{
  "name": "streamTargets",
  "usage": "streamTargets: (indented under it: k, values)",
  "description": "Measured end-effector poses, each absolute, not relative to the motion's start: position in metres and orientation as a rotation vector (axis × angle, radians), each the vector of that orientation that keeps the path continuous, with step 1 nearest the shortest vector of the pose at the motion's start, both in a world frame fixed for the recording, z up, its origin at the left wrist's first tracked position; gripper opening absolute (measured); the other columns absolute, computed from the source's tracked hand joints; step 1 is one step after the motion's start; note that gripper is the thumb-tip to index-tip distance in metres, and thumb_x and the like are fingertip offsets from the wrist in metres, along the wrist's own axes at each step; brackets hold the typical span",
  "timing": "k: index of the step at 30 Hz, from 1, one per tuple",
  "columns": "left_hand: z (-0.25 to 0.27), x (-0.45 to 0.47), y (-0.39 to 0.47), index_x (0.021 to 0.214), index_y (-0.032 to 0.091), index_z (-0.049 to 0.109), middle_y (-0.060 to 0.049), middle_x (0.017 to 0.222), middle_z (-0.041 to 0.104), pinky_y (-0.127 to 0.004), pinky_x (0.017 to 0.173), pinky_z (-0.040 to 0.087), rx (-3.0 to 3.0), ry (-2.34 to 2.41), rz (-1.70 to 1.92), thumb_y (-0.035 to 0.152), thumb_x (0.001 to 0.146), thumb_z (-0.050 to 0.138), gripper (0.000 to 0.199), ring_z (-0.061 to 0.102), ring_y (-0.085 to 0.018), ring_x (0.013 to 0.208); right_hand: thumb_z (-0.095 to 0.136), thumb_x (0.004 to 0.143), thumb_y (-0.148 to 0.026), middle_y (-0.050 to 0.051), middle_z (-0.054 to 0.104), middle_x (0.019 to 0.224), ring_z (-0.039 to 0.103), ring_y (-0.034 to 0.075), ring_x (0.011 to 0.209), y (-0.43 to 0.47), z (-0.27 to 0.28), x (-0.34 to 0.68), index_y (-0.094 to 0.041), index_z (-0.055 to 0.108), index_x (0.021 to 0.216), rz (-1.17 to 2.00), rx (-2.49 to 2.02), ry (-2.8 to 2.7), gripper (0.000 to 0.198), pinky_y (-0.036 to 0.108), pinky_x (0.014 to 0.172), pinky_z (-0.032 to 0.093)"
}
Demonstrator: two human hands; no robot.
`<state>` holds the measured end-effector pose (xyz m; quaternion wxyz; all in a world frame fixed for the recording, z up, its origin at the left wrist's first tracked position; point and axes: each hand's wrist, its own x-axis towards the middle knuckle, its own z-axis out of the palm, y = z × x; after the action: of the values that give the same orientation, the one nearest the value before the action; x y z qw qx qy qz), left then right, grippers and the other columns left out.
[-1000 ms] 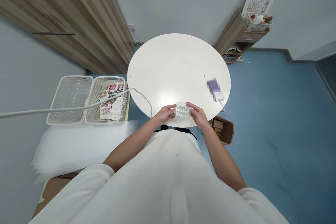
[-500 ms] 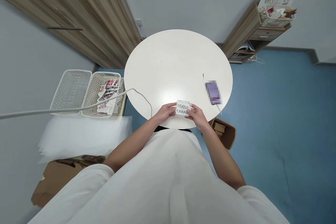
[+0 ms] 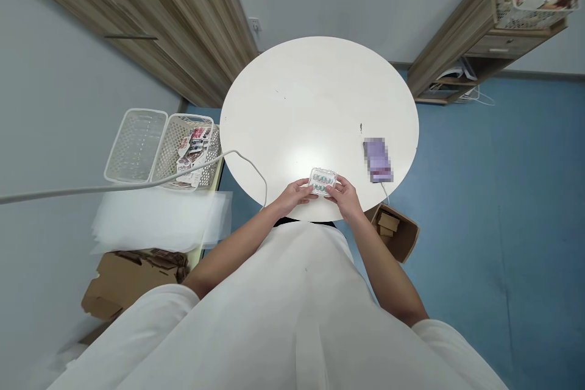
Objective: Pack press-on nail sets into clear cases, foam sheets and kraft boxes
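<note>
Turned slightly since the earlier frame, judging by the oval white table [image 3: 315,91] and the white baskets [image 3: 214,140] on the left, now lying farther right in view. Also shifted at the thumb of the left hand [image 3: 292,196], now lapped over the near left corner of the clear case [image 3: 323,181].

Backed at far left by a wood-grained cabinet [image 3: 183,18], at far right by a shelf unit [image 3: 450,36]. Filled, in the right-hand basket, with patterned cards [image 3: 195,146]. Marked on the table's right side by a pixelated purple rectangle [image 3: 378,158], well apart from the case.

Grasping the case from both ends: by the left hand on the left, by the right hand [image 3: 346,198] on the right, with thumbs toward the near side. Held directly between the hands, over the table's near part; cannot tell whether touching the tabletop. Set with long axis running left to right, from hand to hand, near level. Equally close to either hand, being touched by both. Lined inside with two rows of small oval pieces [image 3: 322,178], parallel to that axis. Too small to tell whether latched.
</note>
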<state>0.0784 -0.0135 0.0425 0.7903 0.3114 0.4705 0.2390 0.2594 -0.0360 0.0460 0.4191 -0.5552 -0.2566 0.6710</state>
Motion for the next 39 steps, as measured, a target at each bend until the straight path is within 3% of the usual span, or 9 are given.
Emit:
streamTargets:
  k: [5, 17, 24, 29, 33, 36, 39]
  values:
    - [0.048, 0.087, -0.015, 0.108, 0.015, 0.057, -0.009, 0.087, 0.069, -0.032, 0.081, 0.041, 0.860, 1.088, 0.521, 0.045, 0.070, 0.067, 0.049, 0.064, -0.020, 0.085, 0.069, 0.065, -0.039, 0.004, 0.064, 0.101, 0.062, 0.018, 0.088, -0.037, 0.045, 0.262, -0.027, 0.050, 0.116, 1.697, -1.382, -0.671, 0.056, 0.038, 0.080, 0.052]
    - [0.040, 0.085, -0.016, 0.106, 0.015, 0.058, -0.008, 0.084, 0.069, -0.037, 0.085, 0.041, 0.968, 1.116, 0.541, 0.044, 0.069, 0.068, 0.048, 0.064, -0.020, 0.079, 0.068, 0.066, -0.036, 0.001, 0.059, 0.096, 0.062, 0.016, 0.083, -0.039, 0.041, 0.269, -0.028, 0.052, 0.120, 1.694, -1.386, -0.702, 0.057, 0.036, 0.078, 0.054]
    - [0.035, 0.086, -0.018, 0.097, 0.015, 0.058, -0.004, 0.072, 0.067, -0.033, 0.076, 0.045, 1.053, 1.205, 0.538, 0.046, 0.071, 0.064, 0.042, 0.062, -0.015, 0.068, 0.067, 0.065, -0.039, 0.001, 0.057, 0.090, 0.062, 0.017, 0.081, -0.033, 0.030, 0.266, -0.026, 0.049, 0.123, 1.647, -1.438, -0.809, 0.062, 0.038, 0.074, 0.054]
    - [0.031, 0.078, -0.019, 0.102, 0.016, 0.057, -0.005, 0.080, 0.067, -0.033, 0.079, 0.045, 0.997, 1.238, 0.550, 0.047, 0.072, 0.063, 0.044, 0.062, -0.015, 0.072, 0.065, 0.067, -0.040, 0.002, 0.057, 0.093, 0.062, 0.017, 0.080, -0.027, 0.022, 0.256, -0.025, 0.046, 0.124, 1.658, -1.459, -0.848, 0.062, 0.039, 0.074, 0.054]
    - [0.028, 0.067, -0.017, 0.118, 0.017, 0.051, -0.008, 0.095, 0.065, -0.033, 0.082, 0.046, 1.019, 1.252, 0.584, 0.044, 0.075, 0.061, 0.052, 0.062, -0.016, 0.084, 0.064, 0.068, -0.039, 0.001, 0.054, 0.093, 0.062, 0.017, 0.081, -0.023, 0.023, 0.245, -0.027, 0.039, 0.128, 1.621, -1.484, -0.837, 0.066, 0.039, 0.074, 0.054]
    - [0.027, 0.057, -0.014, 0.128, 0.021, 0.042, -0.010, 0.113, 0.056, -0.033, 0.079, 0.048, 1.166, 1.356, 0.636, 0.037, 0.069, 0.068, 0.066, 0.060, -0.015, 0.088, 0.063, 0.069, -0.038, 0.001, 0.054, 0.092, 0.061, 0.017, 0.081, -0.021, 0.027, 0.235, -0.027, 0.035, 0.129, 1.579, -1.531, -0.825, 0.067, 0.039, 0.075, 0.054]
    - [0.025, 0.044, -0.009, 0.127, 0.023, 0.045, -0.009, 0.112, 0.055, -0.032, 0.076, 0.051, 1.392, 1.408, 0.649, 0.032, 0.067, 0.071, 0.066, 0.058, -0.015, 0.085, 0.061, 0.070, -0.038, 0.002, 0.053, 0.094, 0.061, 0.017, 0.080, -0.018, 0.028, 0.222, -0.027, 0.033, 0.129, 1.529, -1.570, -0.828, 0.066, 0.039, 0.076, 0.053]
